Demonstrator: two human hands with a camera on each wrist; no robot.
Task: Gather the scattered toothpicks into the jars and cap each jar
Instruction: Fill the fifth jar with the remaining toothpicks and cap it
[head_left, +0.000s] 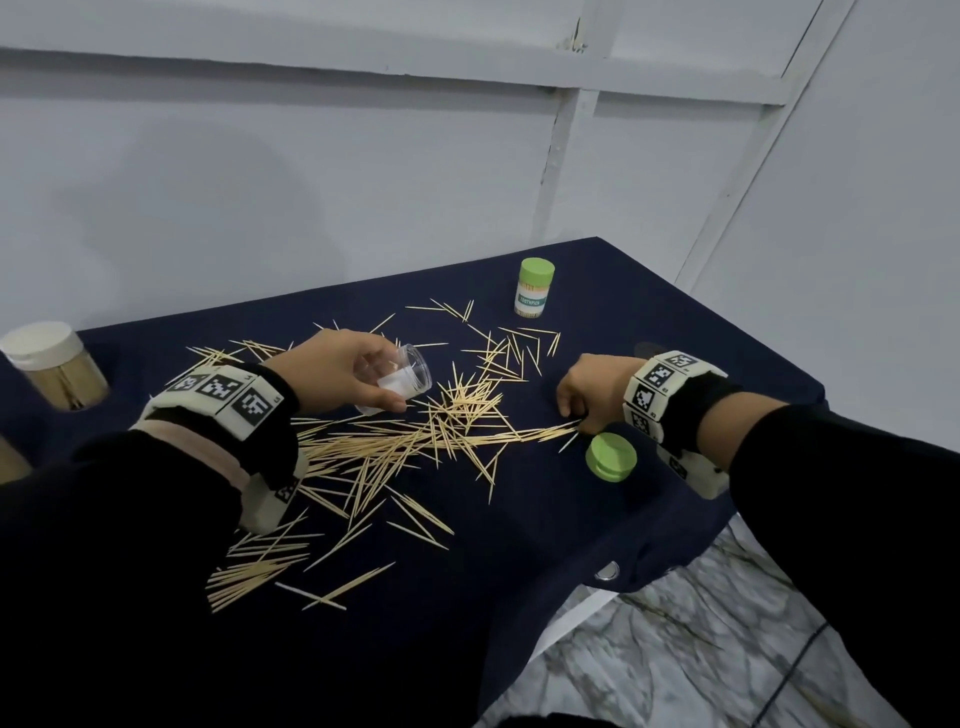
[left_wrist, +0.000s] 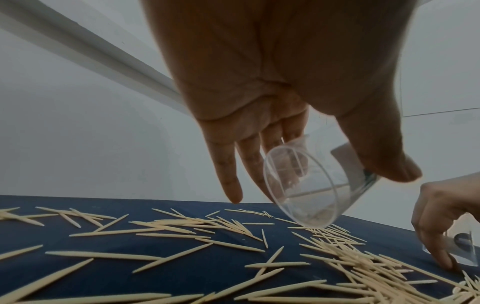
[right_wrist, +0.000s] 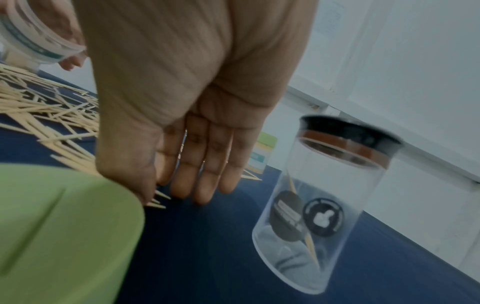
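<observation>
Many pale toothpicks (head_left: 415, 436) lie scattered on the dark blue cloth (head_left: 467, 623). My left hand (head_left: 384, 383) grips a clear, empty, uncapped jar (head_left: 413, 369), tilted with its mouth low over the pile; the left wrist view shows its round base (left_wrist: 306, 189). My right hand (head_left: 576, 420) reaches down with its fingertips (right_wrist: 182, 191) on the cloth, at the end of a bunched row of toothpicks. A loose green cap (head_left: 610, 457) lies beside that hand. A green-capped full jar (head_left: 535, 293) stands at the back.
A tall clear jar with a black lid (right_wrist: 324, 205), holding a couple of toothpicks, stands right of my right hand. A big white-lidded jar (head_left: 52, 364) of toothpicks sits far left. The table edge (head_left: 623, 571) drops to a marble floor at the right.
</observation>
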